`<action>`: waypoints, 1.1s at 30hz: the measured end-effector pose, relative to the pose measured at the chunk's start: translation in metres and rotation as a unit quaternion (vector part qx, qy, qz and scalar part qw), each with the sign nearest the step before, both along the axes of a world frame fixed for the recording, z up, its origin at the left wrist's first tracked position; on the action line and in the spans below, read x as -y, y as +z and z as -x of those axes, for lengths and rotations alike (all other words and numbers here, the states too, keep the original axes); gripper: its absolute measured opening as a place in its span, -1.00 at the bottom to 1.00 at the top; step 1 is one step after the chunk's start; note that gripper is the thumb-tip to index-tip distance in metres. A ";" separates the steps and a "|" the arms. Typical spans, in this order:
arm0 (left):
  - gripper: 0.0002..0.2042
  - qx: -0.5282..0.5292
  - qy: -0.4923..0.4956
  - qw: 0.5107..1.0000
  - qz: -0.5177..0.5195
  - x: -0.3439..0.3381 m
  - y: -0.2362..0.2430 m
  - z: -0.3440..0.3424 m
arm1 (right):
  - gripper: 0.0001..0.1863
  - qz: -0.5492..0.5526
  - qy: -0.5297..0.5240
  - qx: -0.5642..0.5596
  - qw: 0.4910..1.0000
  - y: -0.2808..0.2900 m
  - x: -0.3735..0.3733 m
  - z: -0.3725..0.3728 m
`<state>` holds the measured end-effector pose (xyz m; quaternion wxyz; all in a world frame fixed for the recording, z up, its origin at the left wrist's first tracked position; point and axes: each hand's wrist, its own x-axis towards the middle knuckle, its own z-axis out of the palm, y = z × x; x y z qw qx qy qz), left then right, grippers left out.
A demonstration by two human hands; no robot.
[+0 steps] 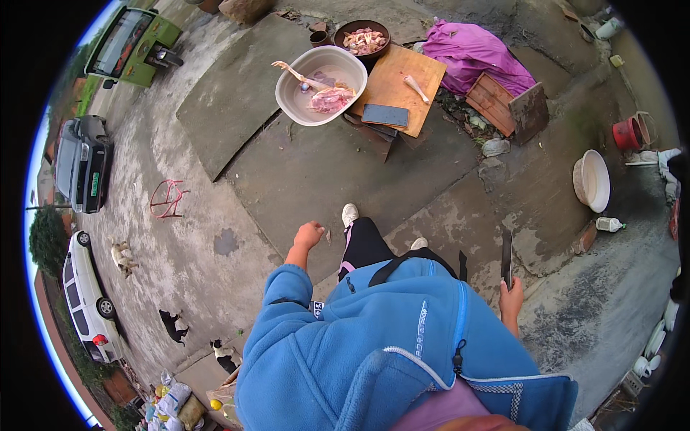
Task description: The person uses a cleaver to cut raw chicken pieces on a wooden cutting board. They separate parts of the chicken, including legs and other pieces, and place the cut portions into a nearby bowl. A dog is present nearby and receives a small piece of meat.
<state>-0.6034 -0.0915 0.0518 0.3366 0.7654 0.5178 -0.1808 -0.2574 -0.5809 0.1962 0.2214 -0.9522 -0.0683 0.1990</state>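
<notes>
My right hand point(511, 296) grips a knife point(507, 255) by its lower end, the dark blade pointing away from me over the concrete. My left hand point(309, 233) hangs in front of my left leg, its fingers loosely curled with nothing visible in them. Ahead of both hands stands a wooden cutting board point(402, 68) bearing a pale poultry leg piece point(415, 87) and a dark phone point(385, 115). Left of the board is a whitish basin point(285, 104) with raw poultry point(330, 99), one leg jutting over its rim. Behind lies a dark pan of cut raw meat point(364, 41).
Right of the board are a purple cloth heap point(463, 54) and a wooden crate point(491, 104). A white basin point(591, 181) and a red bucket point(628, 133) stand farther right. At left are a red metal frame point(169, 199), parked vehicles, and several animals, including a black one point(172, 325).
</notes>
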 end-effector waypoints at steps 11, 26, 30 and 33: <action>-0.76 0.174 0.013 0.984 -0.032 -0.097 0.009 -0.308 | -0.67 -0.071 0.085 0.005 0.994 -0.034 -0.147 -0.145; -0.64 0.042 0.300 0.951 -0.060 -0.104 -0.034 -0.572 | -0.67 -0.076 0.282 -0.100 0.951 -0.044 -0.369 -0.324; -0.73 0.091 0.347 0.931 -0.067 -0.105 -0.045 -0.575 | -0.65 -0.080 0.386 -0.117 0.912 -0.064 -0.445 -0.385; -0.77 0.198 0.436 0.875 -0.068 -0.106 -0.054 -0.584 | -0.62 -0.114 0.440 -0.110 0.884 -0.078 -0.501 -0.413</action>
